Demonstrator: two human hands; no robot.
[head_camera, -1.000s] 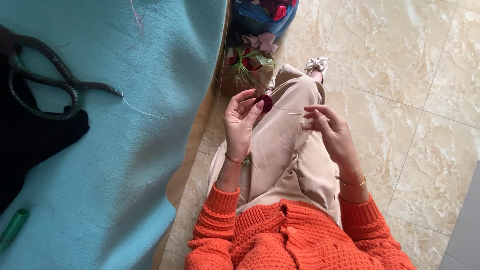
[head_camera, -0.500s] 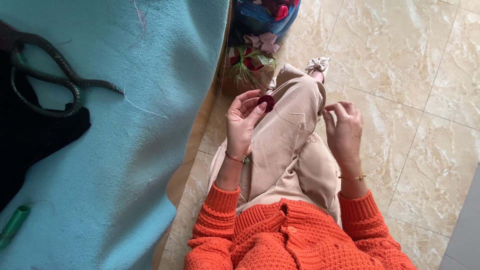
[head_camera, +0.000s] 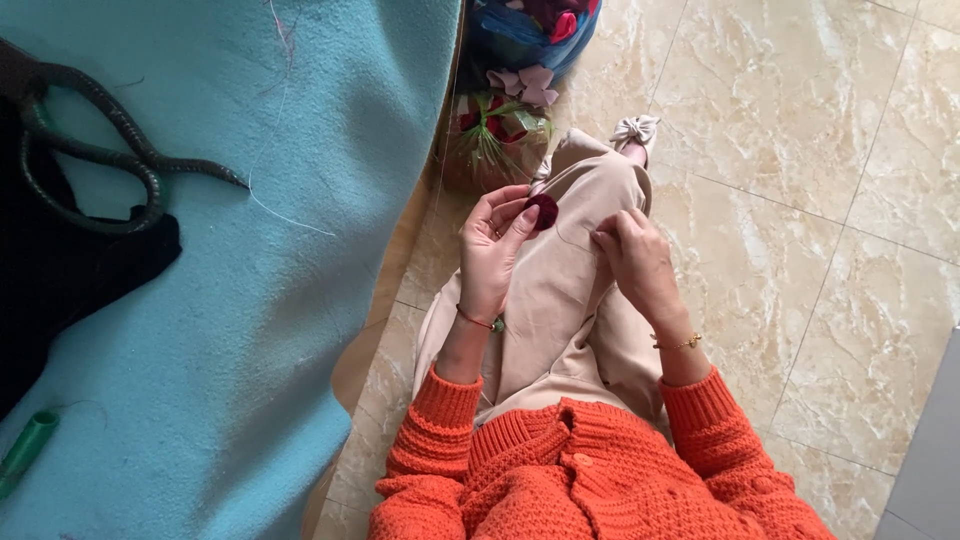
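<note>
Marble floor below: left hand (head_camera: 492, 255) pinches a dark red fabric disc (head_camera: 543, 211) (thumb-side); right hand (head_camera: 636, 262), fingers pressed together, sits just right of it.

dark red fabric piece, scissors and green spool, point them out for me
dark red fabric piece (head_camera: 543, 210), head view, middle of the round piece pinched by the left hand
scissors (head_camera: 95, 160), head view, where the dark handles cross
green spool (head_camera: 27, 447), head view, its upper end

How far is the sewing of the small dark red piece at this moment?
Done: the dark red piece already looks gathered round. In hand: the left hand pinches it; the right hand is closed beside it, thread not visible. Left: finishing; the scissors lie untouched on the blue cloth.
</note>
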